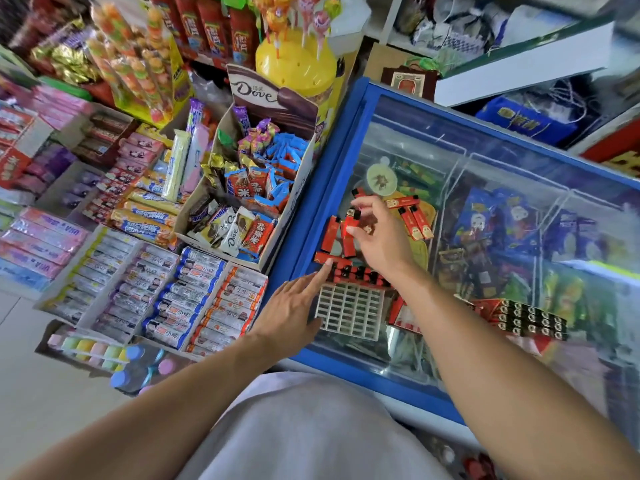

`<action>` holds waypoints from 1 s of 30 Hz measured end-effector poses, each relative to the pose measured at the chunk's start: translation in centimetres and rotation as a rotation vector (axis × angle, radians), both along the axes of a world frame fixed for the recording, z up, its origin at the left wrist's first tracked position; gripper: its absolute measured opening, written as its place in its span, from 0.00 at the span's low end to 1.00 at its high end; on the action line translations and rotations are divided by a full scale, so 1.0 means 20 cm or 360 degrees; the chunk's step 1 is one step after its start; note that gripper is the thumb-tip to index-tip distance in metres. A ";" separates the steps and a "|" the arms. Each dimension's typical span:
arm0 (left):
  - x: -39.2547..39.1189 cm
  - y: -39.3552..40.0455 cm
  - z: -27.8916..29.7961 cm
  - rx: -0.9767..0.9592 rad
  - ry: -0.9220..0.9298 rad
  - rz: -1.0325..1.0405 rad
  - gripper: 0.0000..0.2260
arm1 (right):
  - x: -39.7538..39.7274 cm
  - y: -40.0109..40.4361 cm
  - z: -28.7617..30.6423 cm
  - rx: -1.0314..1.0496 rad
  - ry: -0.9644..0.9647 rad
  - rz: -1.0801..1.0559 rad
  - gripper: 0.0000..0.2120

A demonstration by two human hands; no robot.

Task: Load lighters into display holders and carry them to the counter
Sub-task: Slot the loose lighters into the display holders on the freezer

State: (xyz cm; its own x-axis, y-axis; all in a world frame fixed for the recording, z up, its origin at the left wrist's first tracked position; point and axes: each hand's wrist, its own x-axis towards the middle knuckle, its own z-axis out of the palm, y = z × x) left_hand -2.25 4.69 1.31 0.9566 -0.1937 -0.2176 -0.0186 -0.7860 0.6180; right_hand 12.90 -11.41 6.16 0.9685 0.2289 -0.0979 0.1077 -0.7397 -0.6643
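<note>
Head view: right hand (pixel 377 233) pinches 1 red lighter (pixel 350 227), long axis near-far, just far of the white holder (pixel 349 311); left hand (pixel 294 306), fingers spread, rests at the holder's left edge.

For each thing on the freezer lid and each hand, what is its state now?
White holder: far row filled, other slots empty.
Loose lighters: lying flat on the glass.
Right hand: pinches one lighter.
Left hand: open, forefinger touching a flat lighter.
Freezer lid: closed.
</note>
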 end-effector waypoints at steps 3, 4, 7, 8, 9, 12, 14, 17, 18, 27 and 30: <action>0.02 -0.03 -0.02 -0.0072 0.0057 0.0100 0.49 | -0.10 -0.14 0.09 0.0106 -0.0053 -0.0006 0.12; 0.02 -0.05 -0.02 -0.0081 0.0115 0.0124 0.49 | -0.13 -0.18 0.11 0.0125 -0.0065 -0.0009 0.11; 0.02 -0.12 -0.01 -0.0165 0.0377 0.0252 0.49 | -0.21 -0.28 0.17 0.0140 -0.0117 -0.0033 0.09; 0.01 -0.14 0.00 -0.0226 0.0455 0.0314 0.48 | -0.23 -0.32 0.19 0.0148 -0.0123 -0.0047 0.10; 0.00 -0.16 0.01 -0.0283 0.0510 0.0370 0.48 | -0.26 -0.36 0.20 0.0159 -0.0124 -0.0075 0.12; 0.00 -0.20 0.02 -0.0334 0.0512 0.0432 0.47 | -0.35 -0.50 0.22 0.0142 -0.0106 -0.0179 0.13; 0.01 -0.21 0.01 -0.0330 0.0510 0.0439 0.46 | -0.42 -0.62 0.23 0.0157 -0.0061 -0.0226 0.11; 0.02 -0.21 0.00 -0.0348 0.0553 0.0443 0.47 | -0.51 -0.81 0.23 0.0067 0.0004 -0.0285 0.09; 0.03 -0.21 0.00 -0.0354 0.0556 0.0445 0.48 | -0.54 -0.89 0.23 0.0020 0.0013 -0.0307 0.09; 0.08 -0.25 -0.05 -0.0292 0.0467 0.0480 0.46 | -0.68 -1.48 0.16 -0.0562 0.0124 -0.0675 0.09; 0.08 -0.29 -0.05 -0.0289 0.0443 0.0508 0.45 | -0.68 -1.53 0.12 -0.0704 0.0058 -0.0716 0.09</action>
State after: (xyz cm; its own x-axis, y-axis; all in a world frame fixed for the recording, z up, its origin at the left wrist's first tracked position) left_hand -0.70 -1.11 0.26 0.8844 0.0423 -0.4648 0.3932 -0.6041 0.6932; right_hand -0.68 -41.94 8.53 0.9548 -0.2697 -0.1249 -0.2948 -0.9129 -0.2825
